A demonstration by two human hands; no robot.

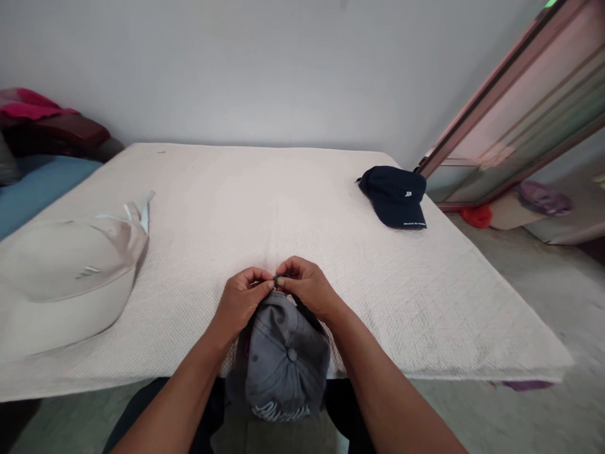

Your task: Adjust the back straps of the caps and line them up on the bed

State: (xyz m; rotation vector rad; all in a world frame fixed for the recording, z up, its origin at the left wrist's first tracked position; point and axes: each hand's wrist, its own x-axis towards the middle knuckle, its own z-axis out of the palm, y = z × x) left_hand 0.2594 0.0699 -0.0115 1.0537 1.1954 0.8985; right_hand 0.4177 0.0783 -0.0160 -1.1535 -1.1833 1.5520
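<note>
A grey cap (288,359) with light lettering hangs at the table's front edge, its top button facing up. My left hand (246,293) pinches the cap's back strap between thumb and fingers. From the other side, my right hand (305,284) pinches the same strap, the fingertips of both hands nearly touching. A small dark piece of the strap shows between them; its details are too small to tell. A large cream cap (70,277) lies on the left of the table, and a navy cap (394,195) sits at the back right.
The table (227,202) has a white textured cloth and stands against a grey wall. At the far left are a blue surface (47,183) and a pink cloth (33,104). A framed glass door (510,113) stands on the right.
</note>
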